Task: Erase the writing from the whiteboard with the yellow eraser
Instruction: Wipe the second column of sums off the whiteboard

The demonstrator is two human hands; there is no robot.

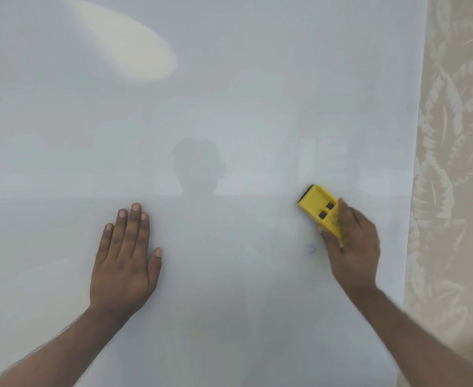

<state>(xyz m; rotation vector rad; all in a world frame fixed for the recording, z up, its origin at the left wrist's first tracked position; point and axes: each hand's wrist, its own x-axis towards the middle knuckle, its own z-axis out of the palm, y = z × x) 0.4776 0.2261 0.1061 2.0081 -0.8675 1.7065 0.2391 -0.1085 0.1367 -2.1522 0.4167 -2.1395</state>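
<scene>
Entering from the lower corners of the frame, two bare forearms are recorded over a whiteboard [229, 107].

Left hand [125, 258], lower centre-left: laid flat on the board, fingers together and extended, nothing held.

Right hand [351, 244], right of centre: closed around the near end of the yellow eraser [319, 208]; thumb seen on the lower-left edge, fingers wrapped over the right edge.

Yellow eraser: moulded block with two dark square recesses in its back and a dark pad showing at the far end. It is judged light and rigid in the shell, soft at the pad, unlikely to slip; best taken by the two long sides, as the grip now has it. Long axis runs diagonally, free end pointed to the upper left. Contact of pad with board cannot be confirmed.

Faint bluish mark [310, 249]: just left of the right hand, below the eraser.

Whiteboard: otherwise apparently clean, glossy, with a glare patch [134, 46] at upper left.

Patterned wall [453, 135]: along the right edge.
</scene>
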